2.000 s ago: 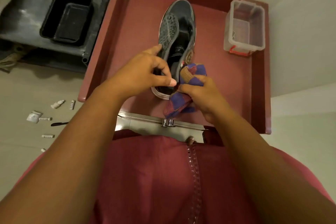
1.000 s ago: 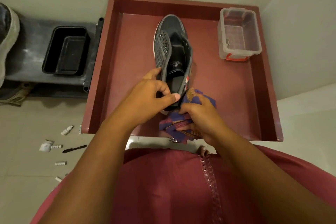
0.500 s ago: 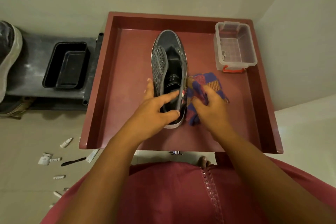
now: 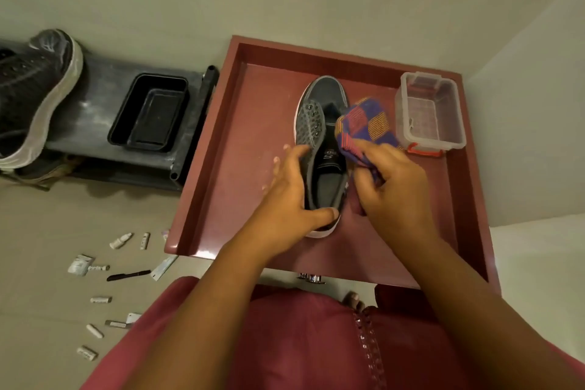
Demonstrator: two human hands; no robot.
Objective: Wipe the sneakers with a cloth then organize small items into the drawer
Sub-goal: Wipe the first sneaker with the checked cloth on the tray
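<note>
A dark grey sneaker [image 4: 319, 123] with a white sole lies in the open red drawer [image 4: 253, 142], toe pointing away from me. My left hand [image 4: 291, 196] holds its heel end, thumb across the back and fingers along the left side. My right hand [image 4: 392, 187] grips a blue, orange and red checked cloth [image 4: 364, 125] that lies against the sneaker's right side. A second dark sneaker [image 4: 34, 95] sits on the grey rack at the far left. Several small white items [image 4: 120, 241] and a black pen [image 4: 128, 275] lie on the floor at lower left.
A clear plastic box [image 4: 430, 111] with a red clasp stands in the drawer's back right corner. A black tray [image 4: 148, 114] rests on the grey rack [image 4: 95, 123] left of the drawer. Walls close in behind and to the right.
The sneaker was lowered from a raised, tilted hold to lie flat in the drawer. My right hand moved the cloth from the heel up along the shoe's right side.
</note>
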